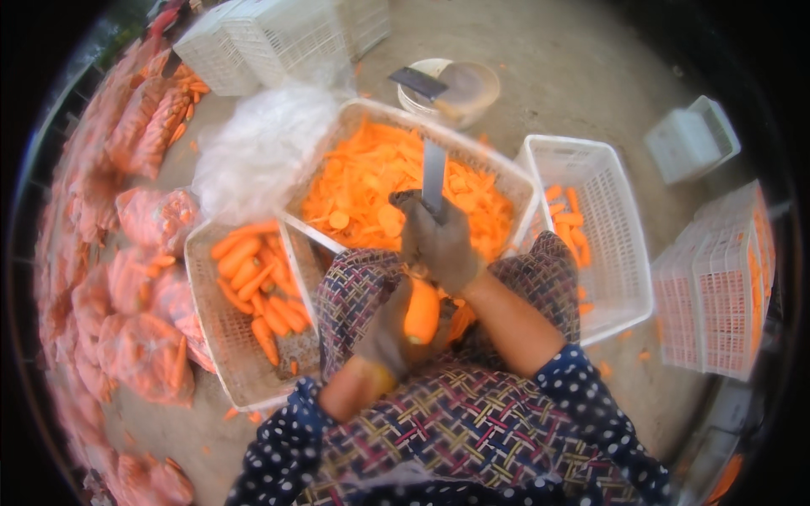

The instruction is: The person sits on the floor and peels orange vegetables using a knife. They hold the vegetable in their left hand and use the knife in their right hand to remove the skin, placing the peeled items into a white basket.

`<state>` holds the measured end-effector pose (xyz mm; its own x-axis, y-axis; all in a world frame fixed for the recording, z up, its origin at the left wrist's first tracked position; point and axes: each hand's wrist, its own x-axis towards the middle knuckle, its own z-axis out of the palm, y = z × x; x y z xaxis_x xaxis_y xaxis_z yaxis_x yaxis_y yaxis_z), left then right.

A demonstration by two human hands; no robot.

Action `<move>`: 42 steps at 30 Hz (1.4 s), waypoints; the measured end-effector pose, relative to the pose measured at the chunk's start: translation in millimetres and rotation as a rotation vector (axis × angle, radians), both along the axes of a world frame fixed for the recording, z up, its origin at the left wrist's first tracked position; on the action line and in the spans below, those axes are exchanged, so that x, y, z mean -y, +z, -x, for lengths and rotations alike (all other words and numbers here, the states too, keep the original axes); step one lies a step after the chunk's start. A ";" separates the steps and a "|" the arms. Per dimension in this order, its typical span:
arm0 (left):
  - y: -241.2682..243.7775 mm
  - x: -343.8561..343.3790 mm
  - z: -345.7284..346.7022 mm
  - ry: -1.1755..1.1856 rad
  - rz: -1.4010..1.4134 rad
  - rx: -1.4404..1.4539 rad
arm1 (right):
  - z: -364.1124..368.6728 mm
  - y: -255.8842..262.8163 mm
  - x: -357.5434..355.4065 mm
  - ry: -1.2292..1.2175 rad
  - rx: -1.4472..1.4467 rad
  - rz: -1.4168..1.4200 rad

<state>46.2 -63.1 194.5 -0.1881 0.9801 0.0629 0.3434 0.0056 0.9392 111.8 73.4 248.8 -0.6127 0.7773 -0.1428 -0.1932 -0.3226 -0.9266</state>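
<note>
My gloved left hand (387, 335) is closed around a carrot (421, 313) above my lap. Just ahead of it, my gloved right hand (440, 243) grips a tool with a flat metal blade (434, 169) pointing away from me; its handle is hidden in the glove. Beneath and beyond the right hand, a white plastic crate (531, 190) holds a heap of carrot peelings (373, 164) and cut pieces. Whole carrots (243, 269) lie in another crate (209, 329) on the left. Peeled-looking carrots (568, 218) sit in a crate (626, 253) on the right.
Beyond the peelings stands a bucket (484, 88) with a cleaver (417, 82) across its rim. Clear plastic sheeting (266, 142) and stacked crates (285, 38) are at the upper left. Bagged carrots (145, 354) line the left side; more crates (718, 291) stand at the right.
</note>
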 end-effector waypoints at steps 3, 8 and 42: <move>-37.1 0.5 8.6 -0.063 0.137 0.053 | 9.1 -10.6 -1.3 -0.059 -0.105 0.081; 26.5 3.8 -2.8 0.024 0.256 0.154 | 16.1 -13.8 -40.2 -0.302 -0.022 -0.606; 9.2 -9.8 17.8 0.058 0.157 0.963 | -8.6 33.8 2.6 -0.177 -0.161 0.200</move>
